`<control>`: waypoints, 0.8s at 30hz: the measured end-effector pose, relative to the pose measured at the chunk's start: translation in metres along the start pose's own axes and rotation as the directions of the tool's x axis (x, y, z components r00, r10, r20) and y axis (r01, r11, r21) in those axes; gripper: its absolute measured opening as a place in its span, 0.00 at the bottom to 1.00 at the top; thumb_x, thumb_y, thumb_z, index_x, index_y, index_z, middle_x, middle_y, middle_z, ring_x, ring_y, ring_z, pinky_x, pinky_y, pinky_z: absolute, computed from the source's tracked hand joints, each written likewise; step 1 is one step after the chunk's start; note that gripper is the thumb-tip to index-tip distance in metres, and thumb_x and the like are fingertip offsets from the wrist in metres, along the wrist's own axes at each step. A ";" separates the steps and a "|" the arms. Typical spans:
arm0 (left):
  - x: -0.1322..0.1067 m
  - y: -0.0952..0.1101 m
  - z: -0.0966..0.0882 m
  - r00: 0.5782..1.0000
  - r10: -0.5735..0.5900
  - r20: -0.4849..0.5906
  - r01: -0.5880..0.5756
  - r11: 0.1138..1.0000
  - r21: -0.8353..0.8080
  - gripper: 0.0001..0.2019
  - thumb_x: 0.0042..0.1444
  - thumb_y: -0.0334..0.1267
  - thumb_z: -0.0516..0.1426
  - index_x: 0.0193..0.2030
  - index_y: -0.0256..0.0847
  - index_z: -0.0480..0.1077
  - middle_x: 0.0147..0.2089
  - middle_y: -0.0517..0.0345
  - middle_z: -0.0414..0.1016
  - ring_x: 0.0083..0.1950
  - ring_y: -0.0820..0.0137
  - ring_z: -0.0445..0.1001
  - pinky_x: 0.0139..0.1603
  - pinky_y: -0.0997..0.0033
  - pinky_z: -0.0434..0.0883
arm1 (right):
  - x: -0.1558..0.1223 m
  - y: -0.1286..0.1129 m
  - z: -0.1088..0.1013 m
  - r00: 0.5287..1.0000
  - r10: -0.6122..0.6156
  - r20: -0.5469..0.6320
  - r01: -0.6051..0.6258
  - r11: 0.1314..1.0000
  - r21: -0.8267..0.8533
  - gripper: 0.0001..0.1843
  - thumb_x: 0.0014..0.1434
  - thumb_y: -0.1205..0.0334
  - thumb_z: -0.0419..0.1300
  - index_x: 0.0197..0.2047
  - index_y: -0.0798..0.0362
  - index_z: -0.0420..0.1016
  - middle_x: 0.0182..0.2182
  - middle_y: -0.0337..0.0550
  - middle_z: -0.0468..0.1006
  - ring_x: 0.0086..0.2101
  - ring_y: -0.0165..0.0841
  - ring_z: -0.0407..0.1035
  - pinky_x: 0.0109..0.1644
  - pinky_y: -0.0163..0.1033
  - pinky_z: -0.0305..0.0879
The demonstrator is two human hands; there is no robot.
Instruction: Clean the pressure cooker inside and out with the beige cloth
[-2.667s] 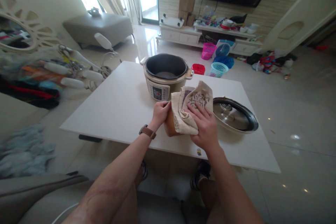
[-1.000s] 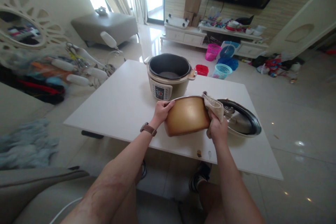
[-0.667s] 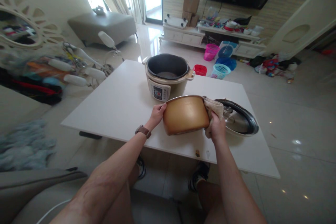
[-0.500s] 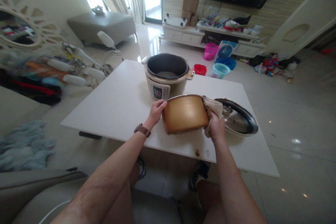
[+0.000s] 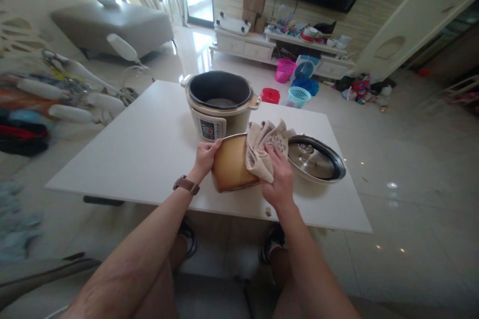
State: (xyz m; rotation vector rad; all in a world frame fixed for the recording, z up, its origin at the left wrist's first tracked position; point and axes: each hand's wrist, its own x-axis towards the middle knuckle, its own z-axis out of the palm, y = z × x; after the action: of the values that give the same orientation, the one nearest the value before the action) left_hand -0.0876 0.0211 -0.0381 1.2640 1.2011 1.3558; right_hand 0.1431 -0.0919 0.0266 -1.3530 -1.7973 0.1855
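A gold-coloured inner pot (image 5: 230, 164) rests tilted on the white table (image 5: 149, 149), its outer wall facing me. My left hand (image 5: 205, 155), a brown watch at the wrist, grips the pot's left rim. My right hand (image 5: 279, 175) presses a beige patterned cloth (image 5: 264, 147) against the pot's right side, fingers closed on the cloth. Behind the pot stands a beige electric cooker (image 5: 219, 104) with its dark cavity open. A round steel lid (image 5: 316, 157) lies flat to the right of my right hand.
My bare knees and shoes show below the table's near edge. A drying rack (image 5: 71, 89) with clothes stands at the left. Pink and blue baskets (image 5: 295, 84) and a red box sit on the floor beyond the table, before a low TV cabinet (image 5: 262, 45).
My right hand has moved the cloth from the pot's right edge onto its facing side, covering more of it. My view has shifted, sliding the scene leftward. My left hand keeps its grip.
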 end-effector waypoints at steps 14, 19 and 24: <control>-0.002 -0.033 -0.027 0.991 -0.033 -0.128 0.033 0.999 -0.007 0.38 0.46 0.77 0.60 0.16 0.44 0.53 0.19 0.64 0.49 0.24 0.77 0.47 0.23 0.71 0.46 | -0.004 0.032 0.019 0.920 0.383 -0.083 -0.311 0.843 0.440 0.25 0.65 0.50 0.62 0.60 0.53 0.82 0.58 0.51 0.85 0.61 0.49 0.76 0.70 0.56 0.68; -0.005 -0.043 -0.029 0.988 -0.042 -0.149 0.046 0.999 0.024 0.40 0.44 0.84 0.55 0.17 0.44 0.56 0.18 0.63 0.52 0.23 0.75 0.50 0.23 0.70 0.48 | 0.002 0.055 0.030 0.698 0.714 -0.050 -0.566 0.594 0.572 0.26 0.59 0.44 0.63 0.48 0.55 0.87 0.48 0.50 0.88 0.54 0.51 0.79 0.65 0.56 0.71; -0.007 -0.038 -0.026 0.995 -0.020 -0.094 0.029 0.995 0.098 0.39 0.49 0.83 0.52 0.17 0.44 0.58 0.18 0.60 0.56 0.24 0.72 0.54 0.24 0.67 0.54 | 0.004 0.064 0.035 0.693 0.714 -0.097 -0.542 0.604 0.584 0.26 0.59 0.45 0.62 0.52 0.54 0.86 0.51 0.49 0.87 0.57 0.49 0.77 0.69 0.57 0.67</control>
State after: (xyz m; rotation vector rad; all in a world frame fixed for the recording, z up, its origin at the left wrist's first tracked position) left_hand -0.1130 0.0171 -0.0767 1.2627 1.3592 1.3639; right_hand 0.1644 -0.0500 -0.0291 -1.4586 -0.8110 0.7413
